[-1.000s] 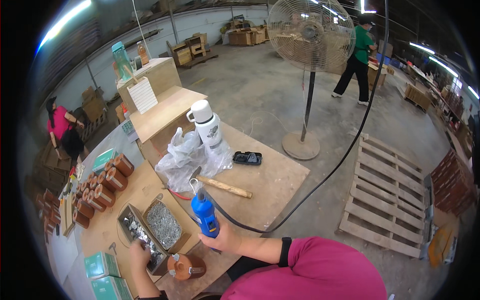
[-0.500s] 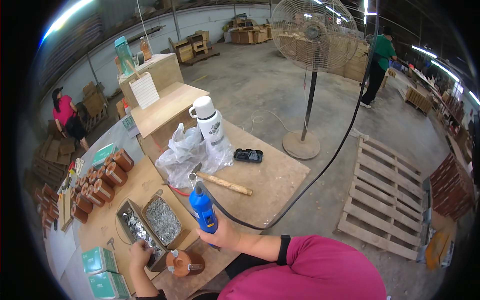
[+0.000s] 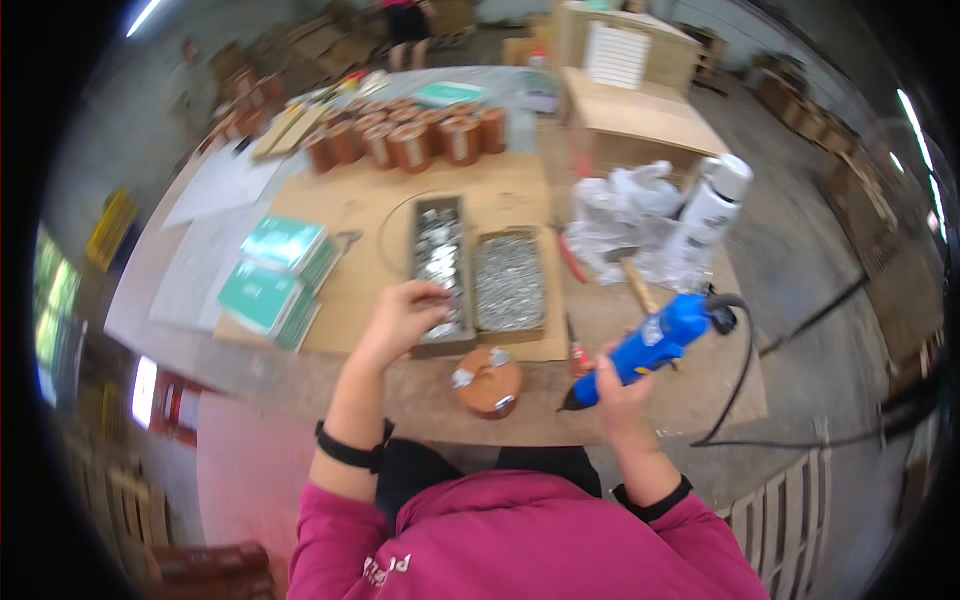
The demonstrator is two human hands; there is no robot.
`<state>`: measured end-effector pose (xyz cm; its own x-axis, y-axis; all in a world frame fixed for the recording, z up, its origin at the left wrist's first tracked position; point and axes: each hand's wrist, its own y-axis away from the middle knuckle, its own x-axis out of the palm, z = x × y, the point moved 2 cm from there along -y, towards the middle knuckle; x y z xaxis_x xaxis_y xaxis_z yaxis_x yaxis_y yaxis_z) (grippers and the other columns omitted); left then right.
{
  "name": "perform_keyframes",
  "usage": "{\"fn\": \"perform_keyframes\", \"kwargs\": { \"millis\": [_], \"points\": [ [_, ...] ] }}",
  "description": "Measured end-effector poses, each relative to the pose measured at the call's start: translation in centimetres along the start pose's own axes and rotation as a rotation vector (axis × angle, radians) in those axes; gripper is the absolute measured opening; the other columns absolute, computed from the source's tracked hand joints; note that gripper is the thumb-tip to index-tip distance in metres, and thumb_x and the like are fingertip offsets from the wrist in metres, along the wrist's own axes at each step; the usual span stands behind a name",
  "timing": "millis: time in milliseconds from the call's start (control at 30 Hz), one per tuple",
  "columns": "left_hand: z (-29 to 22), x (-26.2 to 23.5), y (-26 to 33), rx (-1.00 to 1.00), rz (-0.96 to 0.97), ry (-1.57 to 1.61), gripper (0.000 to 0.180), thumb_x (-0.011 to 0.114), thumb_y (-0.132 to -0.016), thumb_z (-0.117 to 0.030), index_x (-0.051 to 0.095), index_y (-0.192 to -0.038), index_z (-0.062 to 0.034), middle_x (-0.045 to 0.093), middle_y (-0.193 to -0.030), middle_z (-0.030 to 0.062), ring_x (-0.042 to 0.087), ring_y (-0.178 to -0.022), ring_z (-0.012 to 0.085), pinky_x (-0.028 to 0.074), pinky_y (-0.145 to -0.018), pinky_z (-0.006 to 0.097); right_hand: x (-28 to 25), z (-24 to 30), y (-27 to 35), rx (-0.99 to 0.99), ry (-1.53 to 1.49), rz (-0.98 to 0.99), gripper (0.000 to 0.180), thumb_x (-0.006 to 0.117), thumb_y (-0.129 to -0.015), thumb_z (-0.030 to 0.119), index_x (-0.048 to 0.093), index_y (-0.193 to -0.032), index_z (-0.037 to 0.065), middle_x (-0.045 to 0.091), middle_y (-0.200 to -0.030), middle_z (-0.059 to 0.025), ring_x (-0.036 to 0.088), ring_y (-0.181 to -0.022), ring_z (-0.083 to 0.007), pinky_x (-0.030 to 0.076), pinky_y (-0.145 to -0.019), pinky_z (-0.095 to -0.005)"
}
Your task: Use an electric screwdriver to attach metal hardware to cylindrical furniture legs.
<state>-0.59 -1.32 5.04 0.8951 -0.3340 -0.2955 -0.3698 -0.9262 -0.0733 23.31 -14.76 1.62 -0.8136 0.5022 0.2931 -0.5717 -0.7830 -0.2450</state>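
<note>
My right hand [image 3: 622, 390] is wrapped round a blue corded power screwdriver [image 3: 648, 345], its dark tip slanting down to the left over the table's near edge. My left hand [image 3: 408, 318] is at the left side of a narrow box [image 3: 425, 348] of small shiny metal pieces [image 3: 437, 245]. Its fingers are bent together in a pinch; blur hides what they hold, if anything. Between my hands a round brown wooden piece [image 3: 490, 388] lies on the table, with small metal fittings around its rim. A second box [image 3: 535, 335] holds a heap of screws or nails [image 3: 510, 280].
Several brown wooden cylinders [image 3: 412, 148] stand at the back. Green-and-white boxes [image 3: 268, 290] are stacked at left. A hammer [image 3: 638, 287], a plastic bag [image 3: 625, 210] and a white flask [image 3: 712, 215] lie at right. The black cord [image 3: 740, 395] loops off rightward. Another person [image 3: 406, 30] stands beyond.
The view has swung left and down toward the table. My right hand's screwdriver now slants down to the left instead of standing upright. My left hand stays by the metal pieces' box.
</note>
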Motion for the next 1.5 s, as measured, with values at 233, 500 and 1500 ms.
{"fn": "perform_keyframes", "kwargs": {
  "millis": [233,500,1500],
  "points": [
    [-0.7,-0.3,4.0,-0.12,0.01,0.356,0.024,0.055,-0.073,0.008,0.054,-0.097,0.0078,0.058,-0.084,0.0105,0.061,-0.077,0.0188,0.05,-0.07,0.025,1.2,0.1,-0.2,-0.005,0.022,0.103,0.048,0.052,-0.073,-0.002,0.029,-0.115,0.001,0.048,-0.078,-0.0074,0.055,-0.065,-0.0159,0.048,-0.063,-0.0307],
    [-1.7,1.7,6.0,0.03,0.067,0.298,0.023,0.057,-0.075,0.003,0.055,-0.098,0.0032,0.058,-0.083,0.0044,0.058,-0.077,0.0129,0.047,-0.07,0.024,1.4,0.2,0.4,-0.017,0.036,0.059,0.046,0.049,-0.074,-0.003,0.03,-0.116,0.002,0.047,-0.079,-0.0077,0.052,-0.065,-0.0149,0.049,-0.064,-0.0324],
    [-1.9,6.9,10.0,0.424,-0.267,-0.616,0.043,0.071,-0.056,-0.01,0.053,-0.095,-0.0082,0.048,-0.105,0.0119,0.045,-0.096,0.0319,0.04,-0.078,0.038,1.2,0.0,0.0,-0.064,0.028,0.134,0.05,0.052,-0.073,-0.003,0.027,-0.116,0.0,0.048,-0.081,-0.008,0.056,-0.066,-0.0162,0.049,-0.061,-0.0298]
  ]
}}
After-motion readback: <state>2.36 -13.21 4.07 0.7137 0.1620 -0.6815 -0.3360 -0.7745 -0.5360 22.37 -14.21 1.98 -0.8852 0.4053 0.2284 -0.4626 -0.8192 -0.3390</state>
